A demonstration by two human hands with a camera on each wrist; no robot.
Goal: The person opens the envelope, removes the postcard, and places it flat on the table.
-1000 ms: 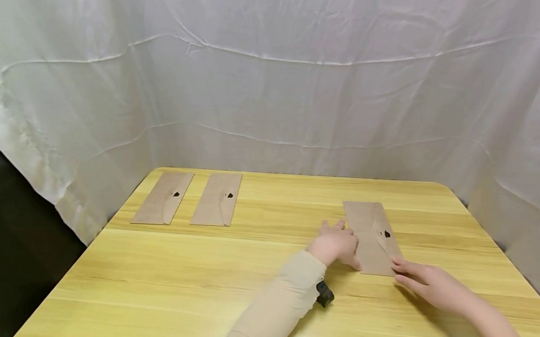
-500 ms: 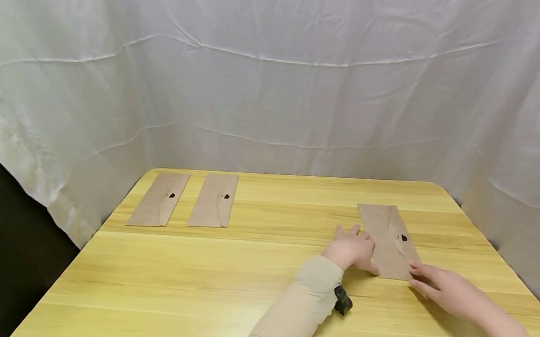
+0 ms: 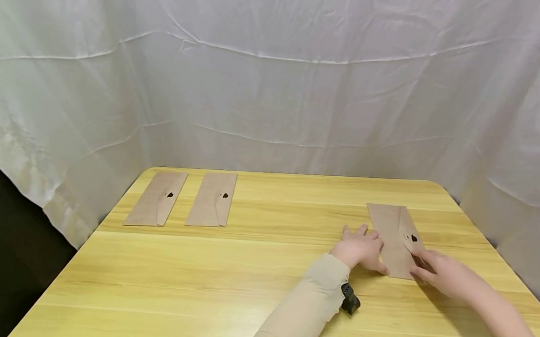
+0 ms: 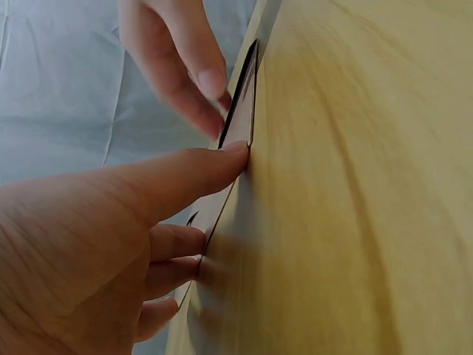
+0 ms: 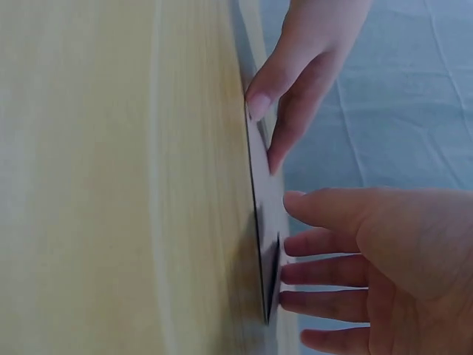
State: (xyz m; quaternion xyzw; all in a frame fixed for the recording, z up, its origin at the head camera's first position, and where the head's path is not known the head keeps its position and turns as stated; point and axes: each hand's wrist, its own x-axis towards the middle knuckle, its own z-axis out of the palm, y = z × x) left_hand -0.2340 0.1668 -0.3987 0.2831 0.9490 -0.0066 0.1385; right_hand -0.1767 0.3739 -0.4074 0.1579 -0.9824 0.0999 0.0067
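A pinkish-brown envelope (image 3: pixel 392 241) with a small black mark lies on the right side of the table. My left hand (image 3: pixel 359 248) rests along its left edge, fingers spread, thumb at the near left corner. In the left wrist view that thumb touches the edge of the envelope (image 4: pixel 240 122), whose flap stands slightly raised. My right hand (image 3: pixel 447 277) reaches over the near right edge, with fingertips on the flap beside the black mark. Its fingers show fairly straight and apart in the right wrist view, at the lifted flap (image 5: pixel 275 266).
Two similar envelopes, one far left (image 3: pixel 155 199) and another beside it (image 3: pixel 211 200), lie toward the back of the wooden table (image 3: pixel 177 280). A pale curtain (image 3: pixel 301 99) hangs behind. A dark seat-like shape (image 3: pixel 8 256) stands at the left. A black camera (image 3: pixel 350 299) sits on my left wrist.
In the head view both hands and the right envelope have shifted rightward. My right fingers have moved up from the near corner along the flap, close to the black mark.
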